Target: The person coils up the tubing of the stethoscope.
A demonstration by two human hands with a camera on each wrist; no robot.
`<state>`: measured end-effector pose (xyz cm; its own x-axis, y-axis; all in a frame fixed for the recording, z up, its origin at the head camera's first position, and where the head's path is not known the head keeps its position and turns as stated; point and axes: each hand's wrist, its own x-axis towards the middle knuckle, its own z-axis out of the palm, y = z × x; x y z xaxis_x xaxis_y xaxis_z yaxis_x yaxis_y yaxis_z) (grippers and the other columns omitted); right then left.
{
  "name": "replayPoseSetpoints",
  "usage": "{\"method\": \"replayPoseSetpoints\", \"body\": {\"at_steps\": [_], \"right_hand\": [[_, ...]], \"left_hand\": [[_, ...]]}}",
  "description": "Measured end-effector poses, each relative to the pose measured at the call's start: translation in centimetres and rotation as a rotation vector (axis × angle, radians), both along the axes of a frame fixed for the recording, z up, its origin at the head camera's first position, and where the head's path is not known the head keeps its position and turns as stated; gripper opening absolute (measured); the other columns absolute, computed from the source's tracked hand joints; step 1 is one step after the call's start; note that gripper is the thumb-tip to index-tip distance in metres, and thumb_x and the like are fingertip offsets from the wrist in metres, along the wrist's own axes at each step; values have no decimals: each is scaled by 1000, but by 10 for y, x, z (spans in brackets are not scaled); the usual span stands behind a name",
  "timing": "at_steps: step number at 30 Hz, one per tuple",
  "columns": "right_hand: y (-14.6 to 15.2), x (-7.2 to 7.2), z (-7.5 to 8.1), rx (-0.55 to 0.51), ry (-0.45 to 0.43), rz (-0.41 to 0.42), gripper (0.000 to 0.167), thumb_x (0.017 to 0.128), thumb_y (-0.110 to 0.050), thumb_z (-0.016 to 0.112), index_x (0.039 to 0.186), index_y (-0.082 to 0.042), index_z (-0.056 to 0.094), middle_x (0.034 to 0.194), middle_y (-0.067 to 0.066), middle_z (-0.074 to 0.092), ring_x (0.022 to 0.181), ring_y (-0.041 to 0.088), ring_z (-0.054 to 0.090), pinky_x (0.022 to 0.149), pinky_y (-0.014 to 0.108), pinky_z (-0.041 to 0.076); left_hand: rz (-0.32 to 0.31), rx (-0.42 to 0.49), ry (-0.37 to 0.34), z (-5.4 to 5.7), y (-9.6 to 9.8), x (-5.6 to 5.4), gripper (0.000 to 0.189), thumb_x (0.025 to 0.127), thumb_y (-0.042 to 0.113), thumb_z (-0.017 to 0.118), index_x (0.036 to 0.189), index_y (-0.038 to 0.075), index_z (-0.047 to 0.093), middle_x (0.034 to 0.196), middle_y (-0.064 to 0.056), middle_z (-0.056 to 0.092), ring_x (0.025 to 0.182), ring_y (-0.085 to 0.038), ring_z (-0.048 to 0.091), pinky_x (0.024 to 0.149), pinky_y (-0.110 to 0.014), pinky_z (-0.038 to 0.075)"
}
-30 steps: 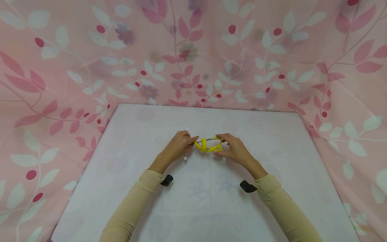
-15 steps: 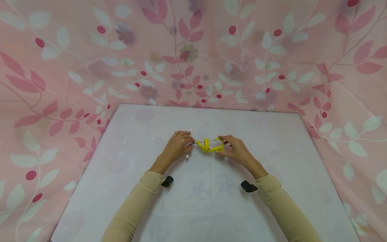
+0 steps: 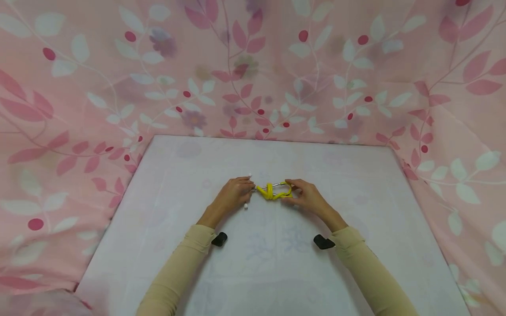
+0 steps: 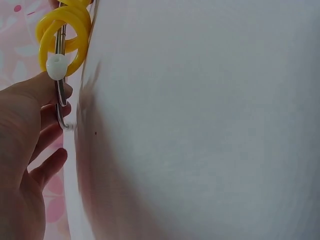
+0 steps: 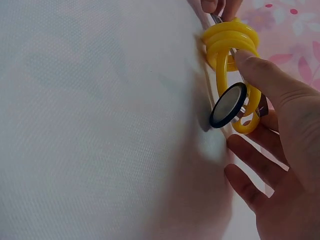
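A stethoscope (image 3: 269, 191) with coiled yellow tubing is held between my two hands, above the white-covered table. My left hand (image 3: 233, 193) pinches its metal ear tubes; white eartips stick out on either side of the fingers. In the left wrist view one white eartip (image 4: 57, 67) shows close to the thumb. My right hand (image 3: 308, 196) grips the other end, thumb on the yellow tubing (image 5: 222, 75) in the right wrist view. There the round chest piece (image 5: 229, 106), with its dark rim, hangs beside the fingers. Part of the tubing is hidden behind the right thumb.
The table (image 3: 253, 272) has a white cloth, with its far edge against a pink floral curtain (image 3: 253, 66). Curtain cloth also runs along both sides. Dark wrist-camera mounts (image 3: 324, 242) project inward from both cuffs.
The stethoscope and both hands have shifted slightly right. The left fingers and the eartips have turned a little. A fold of pink cloth has come into view at the lower left.
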<state>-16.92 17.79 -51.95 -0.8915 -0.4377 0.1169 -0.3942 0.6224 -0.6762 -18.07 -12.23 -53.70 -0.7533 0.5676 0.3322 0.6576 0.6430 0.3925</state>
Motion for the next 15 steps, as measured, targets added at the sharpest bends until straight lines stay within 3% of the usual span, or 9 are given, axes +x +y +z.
{"method": "replayPoseSetpoints", "body": {"at_steps": [5, 15], "right_hand": [[1, -1, -2, 12, -10, -9, 66, 78, -27, 84, 135, -5, 58, 125, 15, 66, 105, 29, 64, 88, 48, 53], [0, 2, -7, 1, -25, -15, 67, 79, -25, 83, 138, -6, 56, 128, 14, 64, 105, 29, 63, 90, 48, 52]], "left_hand": [[17, -3, -79, -2, 0, -1, 31, 90, 11, 68, 121, 5, 70, 126, -10, 68, 130, -29, 55, 106, -45, 44], [24, 25, -117, -8, -1, 2, 36, 91, 12, 67, 126, 3, 66, 134, -11, 63, 134, -29, 52, 108, -47, 43]]}}
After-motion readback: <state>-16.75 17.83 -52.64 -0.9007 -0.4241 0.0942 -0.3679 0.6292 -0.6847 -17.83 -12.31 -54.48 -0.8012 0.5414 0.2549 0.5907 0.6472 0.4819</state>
